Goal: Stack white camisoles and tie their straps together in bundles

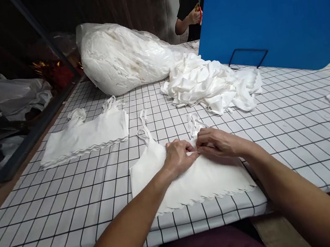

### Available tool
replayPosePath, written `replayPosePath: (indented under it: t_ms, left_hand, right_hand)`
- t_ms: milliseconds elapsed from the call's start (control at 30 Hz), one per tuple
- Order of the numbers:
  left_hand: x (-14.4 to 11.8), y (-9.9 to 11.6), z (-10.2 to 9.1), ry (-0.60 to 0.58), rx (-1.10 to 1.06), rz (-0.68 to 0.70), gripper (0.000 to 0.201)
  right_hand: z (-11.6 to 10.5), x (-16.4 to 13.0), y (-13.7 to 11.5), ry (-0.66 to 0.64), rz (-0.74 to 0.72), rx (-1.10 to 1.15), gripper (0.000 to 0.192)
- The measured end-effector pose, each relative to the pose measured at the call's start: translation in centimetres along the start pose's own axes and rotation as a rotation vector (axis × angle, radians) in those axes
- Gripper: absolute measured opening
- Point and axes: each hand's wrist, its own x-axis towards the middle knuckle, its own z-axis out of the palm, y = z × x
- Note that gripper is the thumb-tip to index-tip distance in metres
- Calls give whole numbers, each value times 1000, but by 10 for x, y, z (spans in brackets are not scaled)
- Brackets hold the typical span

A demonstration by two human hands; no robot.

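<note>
1. Gridded white cloth covers the table [73, 216], with a dark wall behind.
2. At the near edge lies a white top [191, 182], flat, scalloped hem toward the person.
3. On its upper edge the left hand [179, 157] and right hand [218, 143] meet, fingertips pinched shut on a fold of the fabric.
4. Left of it sits a folded stack [86, 137]; beyond, a loose heap [209, 83] and a full plastic bag [121, 56].
5. A blue board [275, 6] stands at the right; another person's hand [195, 15] shows behind it.
</note>
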Motion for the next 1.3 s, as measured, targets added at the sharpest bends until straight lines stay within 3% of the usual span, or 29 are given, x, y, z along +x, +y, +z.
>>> replayPosePath:
  t_ms: [367,533,633,767,867,1000,1133,1300]
  left_hand:
    - [-1,1,-4,-30,-10,25,13]
    - [-2,-2,-3,4,17,-11,13]
    - [-1,-6,-2,14,13,21,13]
    - [1,-11,-1,11,9,120,14]
    - [1,-12,0,18,43,148,17]
    - [-1,-15,2,61,111,160,27]
    - [-4,-17,6,82,211,238,69]
    - [-5,-13,8,-112,409,260,56]
  right_hand:
    - [-6,3,-10,-100,69,-225,17]
    - [-36,14,5,-192,85,-76,4]
    - [-61,26,17,-137,113,-133,14]
    - [-79,49,34,56,104,-226,13]
    - [-73,64,53,213,141,-124,8]
    - [-51,72,88,375,310,112,30]
    - [-29,69,118,400,416,153,40]
    - [-18,62,132,371,477,182,40]
